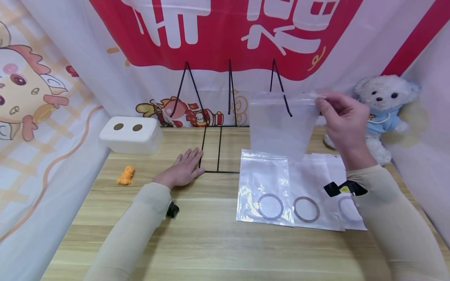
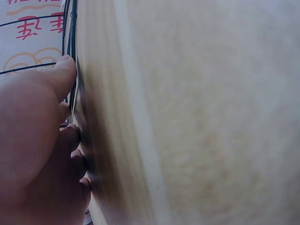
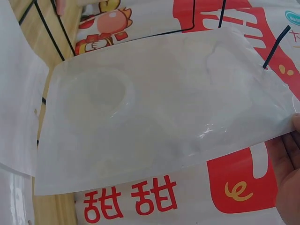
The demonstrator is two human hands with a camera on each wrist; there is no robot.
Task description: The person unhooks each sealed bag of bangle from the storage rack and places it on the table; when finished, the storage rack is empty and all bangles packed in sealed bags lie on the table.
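My right hand [image 1: 346, 121] pinches the top right corner of a translucent zip bag [image 1: 281, 125] in front of the black wire rack [image 1: 218, 150]. In the right wrist view a round shape shows inside this bag, and a rack prong [image 3: 275, 49] sticks out near its top edge; it seems to pass through the bag. My left hand [image 1: 184, 168] rests palm down on the table, fingers extended over the rack's base wire. Several similar zip bags [image 1: 253, 175] lie overlapping below the held one, with rings [image 1: 306, 209] visible in them.
A white box [image 1: 131, 136] with two round brown spots stands at the back left, an orange cord bundle [image 1: 126, 175] in front of it. At the back right sits a white plush bear [image 1: 381, 107] in blue. A printed curtain [image 1: 218, 39] hangs behind the rack.
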